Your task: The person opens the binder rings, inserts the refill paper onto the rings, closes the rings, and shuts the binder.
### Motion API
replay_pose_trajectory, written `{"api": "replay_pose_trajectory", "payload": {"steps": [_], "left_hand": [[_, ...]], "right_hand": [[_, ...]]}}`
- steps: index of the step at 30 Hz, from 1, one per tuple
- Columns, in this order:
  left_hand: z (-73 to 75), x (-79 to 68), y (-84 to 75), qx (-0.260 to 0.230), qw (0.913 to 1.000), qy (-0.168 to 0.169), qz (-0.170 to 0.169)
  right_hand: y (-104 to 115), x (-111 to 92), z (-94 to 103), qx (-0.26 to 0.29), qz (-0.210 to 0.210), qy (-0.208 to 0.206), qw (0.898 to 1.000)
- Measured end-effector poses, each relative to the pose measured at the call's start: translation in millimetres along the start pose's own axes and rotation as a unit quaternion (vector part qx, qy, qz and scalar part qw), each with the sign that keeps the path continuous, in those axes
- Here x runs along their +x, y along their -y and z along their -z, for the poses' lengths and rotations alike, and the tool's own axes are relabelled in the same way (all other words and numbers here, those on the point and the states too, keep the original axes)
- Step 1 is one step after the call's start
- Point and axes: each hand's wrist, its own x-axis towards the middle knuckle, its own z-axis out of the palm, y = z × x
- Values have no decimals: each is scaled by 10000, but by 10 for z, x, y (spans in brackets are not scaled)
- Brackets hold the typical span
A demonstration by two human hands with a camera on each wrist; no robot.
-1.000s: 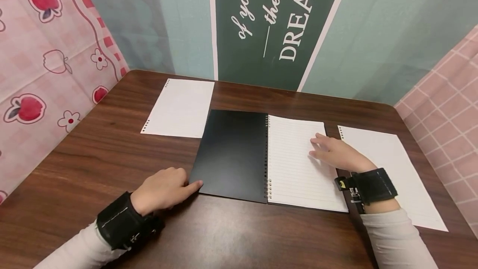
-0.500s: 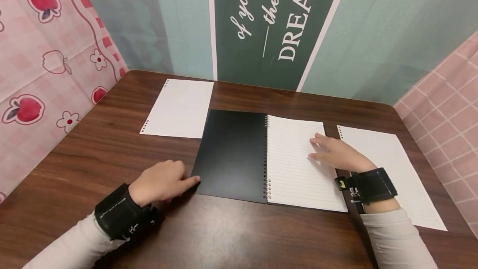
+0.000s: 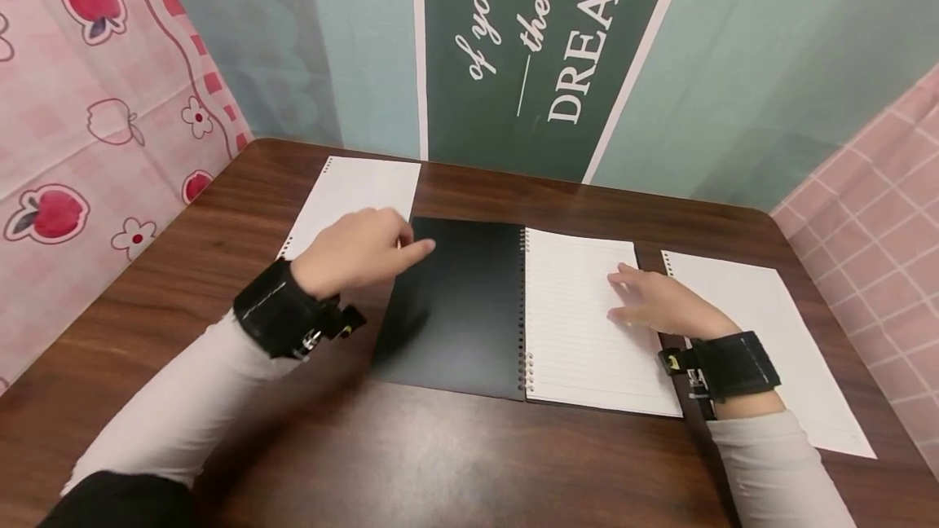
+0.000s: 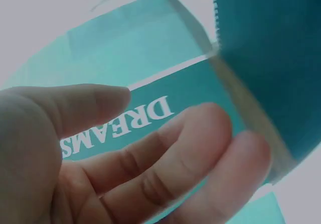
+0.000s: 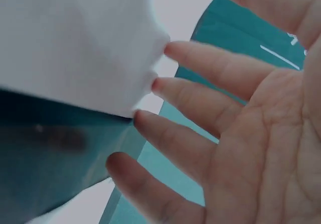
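A spiral notebook lies spread flat on the table, its black cover (image 3: 469,308) to the left and a lined white page (image 3: 572,324) to the right of the coil. My left hand (image 3: 359,251) hovers over the cover's left edge and the loose sheet behind it; its fingers are loosely bent, with a gap to the thumb and nothing between them in the left wrist view. On the page's right side rests my right hand (image 3: 663,300), fingers spread and fingertips touching the paper, as the right wrist view also shows.
One loose punched sheet (image 3: 367,186) lies at the back left, partly hidden by the left hand. Another loose sheet (image 3: 770,341) lies right of the notebook, under the right forearm. Fabric with printed lettering (image 3: 543,47) hangs behind the wooden table (image 3: 455,463).
My left hand has left the cover's lower left corner and moved up and away, toward the back left sheet. The right hand stays on the page.
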Motion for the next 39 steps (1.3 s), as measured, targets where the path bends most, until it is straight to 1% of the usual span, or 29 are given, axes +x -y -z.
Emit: {"api": "replay_pose_trajectory", "payload": {"steps": [3,6,10,14,17,20,27,30,34,37,39], "left_hand": [[83,155,-83,-164,9998,-5,-68],[95,299,-142,-409,9990,17,-156],[15,492,-201,-626,9973,-67,-380],[-101,649,-278,-747,9949,-105,-669],[-169,734,-336,-903,9925,-81,-823],[-208,799,-383,-1096,9900,-59,-889],[-263,908,-462,-1478,9857,24,-811],[-302,964,-481,-1847,9788,52,-883],[-338,1091,-526,-2442,9648,24,-975],[-370,1180,-555,-2903,9526,40,-905],[-403,1235,-559,-3214,9437,94,-778]], "right_hand": [[-10,-15,68,70,-9,-276,9996],[2,-11,143,172,5,-691,9975],[59,17,226,434,82,-1057,9934],[134,72,277,676,140,-1253,9897],[203,127,305,772,210,-1341,9877],[285,185,335,812,273,-1434,9860],[458,290,422,1183,207,-1529,9809],[517,356,439,1408,270,-1584,9769],[579,474,434,1751,332,-1746,9684],[629,572,429,1998,361,-1754,9633],[669,636,430,2222,338,-1682,9598]]}}
